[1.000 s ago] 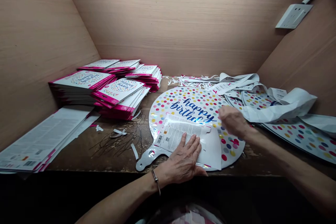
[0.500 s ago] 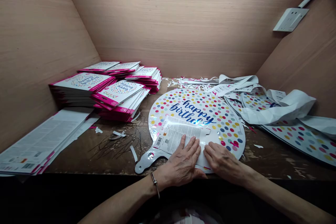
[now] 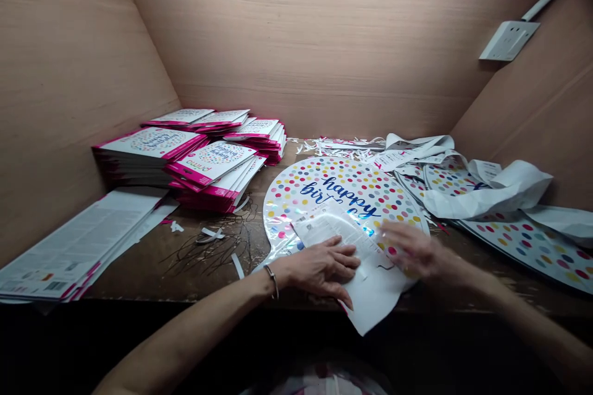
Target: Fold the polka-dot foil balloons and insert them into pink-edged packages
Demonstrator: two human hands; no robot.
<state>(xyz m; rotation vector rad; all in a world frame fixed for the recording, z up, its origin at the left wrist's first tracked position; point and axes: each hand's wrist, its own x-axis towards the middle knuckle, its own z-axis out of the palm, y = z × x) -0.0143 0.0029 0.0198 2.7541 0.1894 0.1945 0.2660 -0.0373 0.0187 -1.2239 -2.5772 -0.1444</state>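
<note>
A round foil balloon (image 3: pixel 343 188) lies flat on the worn wooden table (image 3: pixel 134 278), its white face printed with coloured dots and blue "happy birthday" lettering. A white printed sheet (image 3: pixel 370 284) lies across its lower half, one corner jutting past the table's front edge. My left hand (image 3: pixel 322 266) rests flat on that sheet, fingers together, with a thin bracelet on the wrist. My right hand (image 3: pixel 417 253) is blurred, fingers spread, over the sheet's right side. The balloon's handle is hidden beneath my left forearm.
Stacks of pink-edged balloon packets (image 3: pixel 185 160) stand at the back left, with white printed sheets (image 3: pixel 78 247) at the left. Paper trimmings (image 3: pixel 338 147), crumpled white paper (image 3: pixel 486 191) and more dotted balloons (image 3: pixel 532 247) lie to the right. Wooden walls surround the table.
My right hand has lifted and shifted right from beside my left hand. The white sheet has swung, covering more lettering, and its corner now juts past the table's front edge.
</note>
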